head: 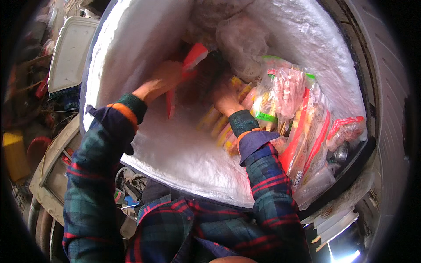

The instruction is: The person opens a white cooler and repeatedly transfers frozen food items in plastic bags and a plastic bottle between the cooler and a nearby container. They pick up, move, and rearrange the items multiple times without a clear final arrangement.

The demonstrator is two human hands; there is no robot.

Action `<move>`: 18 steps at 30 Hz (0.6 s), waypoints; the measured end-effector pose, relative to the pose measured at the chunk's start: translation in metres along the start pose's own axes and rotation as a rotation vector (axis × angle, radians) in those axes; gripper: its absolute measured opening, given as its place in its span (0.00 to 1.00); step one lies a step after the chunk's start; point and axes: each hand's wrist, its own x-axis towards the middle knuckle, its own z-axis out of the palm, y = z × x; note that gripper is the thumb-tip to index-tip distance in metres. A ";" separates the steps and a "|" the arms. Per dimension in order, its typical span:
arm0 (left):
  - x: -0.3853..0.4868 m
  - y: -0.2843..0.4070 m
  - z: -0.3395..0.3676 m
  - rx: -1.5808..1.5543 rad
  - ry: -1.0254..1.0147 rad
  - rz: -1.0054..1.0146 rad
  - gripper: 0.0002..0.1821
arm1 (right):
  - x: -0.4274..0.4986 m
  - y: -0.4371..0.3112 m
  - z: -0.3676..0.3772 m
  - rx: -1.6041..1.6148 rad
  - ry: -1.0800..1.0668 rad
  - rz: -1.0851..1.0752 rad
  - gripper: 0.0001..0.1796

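Both my arms reach down into a frost-lined chest freezer [194,177]. On the left, my left hand [167,76] is at a red and white package [196,56]; blur and shadow hide how its fingers lie. My right hand [225,97] is lower in the freezer, beside yellow-and-pink wrapped packs [223,128], its fingers lost in the dark. To its right lie a clear bag of skewered pink meat [289,92] and long plastic packs with red stripes [306,138]. Above my right hand sits a frosted clear plastic bag [243,42].
Thick frost coats the freezer walls [315,36]. A small red-printed bag [345,130] lies by the right rim. Outside on the left are a white plastic lid [73,54], a yellow object [14,154] and a worn wooden frame [56,157]. White strips [337,227] lie at lower right.
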 end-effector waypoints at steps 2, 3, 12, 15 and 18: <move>-0.024 0.007 -0.030 -0.014 0.048 -0.125 0.13 | 0.001 0.000 -0.002 0.007 -0.021 -0.017 0.15; -0.045 0.009 -0.046 -0.129 0.135 -0.213 0.13 | 0.001 0.000 -0.003 -0.015 -0.027 -0.010 0.15; -0.151 0.082 -0.184 -0.679 0.563 -0.015 0.06 | 0.001 -0.001 -0.002 -0.168 -0.115 -0.008 0.14; -0.141 0.129 -0.202 -0.835 0.444 0.162 0.16 | 0.004 -0.005 0.005 -0.127 -0.056 0.163 0.15; -0.131 0.223 -0.217 -0.932 0.602 0.461 0.16 | 0.007 -0.003 0.013 -0.130 -0.032 0.084 0.14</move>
